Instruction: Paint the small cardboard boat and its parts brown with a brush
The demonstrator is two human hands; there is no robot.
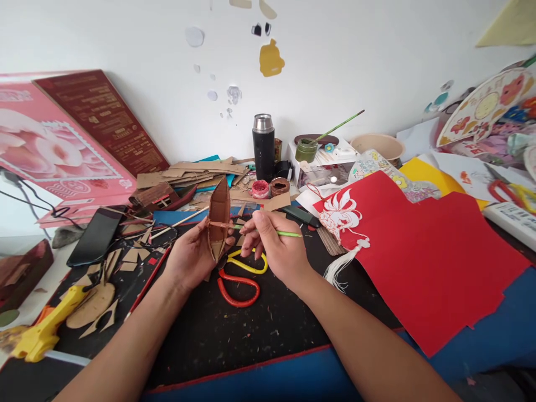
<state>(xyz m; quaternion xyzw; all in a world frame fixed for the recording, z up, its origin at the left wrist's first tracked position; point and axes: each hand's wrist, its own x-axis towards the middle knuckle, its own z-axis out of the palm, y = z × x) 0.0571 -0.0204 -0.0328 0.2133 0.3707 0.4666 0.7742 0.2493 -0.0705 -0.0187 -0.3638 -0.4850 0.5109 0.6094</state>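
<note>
A small boat-shaped cardboard piece (219,204), mostly painted brown inside with bare cardboard near its lower tip, stands on end in my left hand (190,254). My right hand (281,244) pinches a green-handled paintbrush (288,234). The brush's bristle end reaches left across the boat's inside; whether it presses on the surface I cannot tell. Beneath my hands lie scissors with one red and one yellow handle (238,290), their blades partly hidden. Beyond them stand open jars of brown paint (280,186) and red paint (260,189).
A black flask (263,151) stands near the wall. Cardboard strips (188,171) are piled behind the boat. A yellow glue gun (50,324) and a phone (96,235) lie left. Red card (431,257) covers the right side. A green paint jar (306,151) sits on a white box.
</note>
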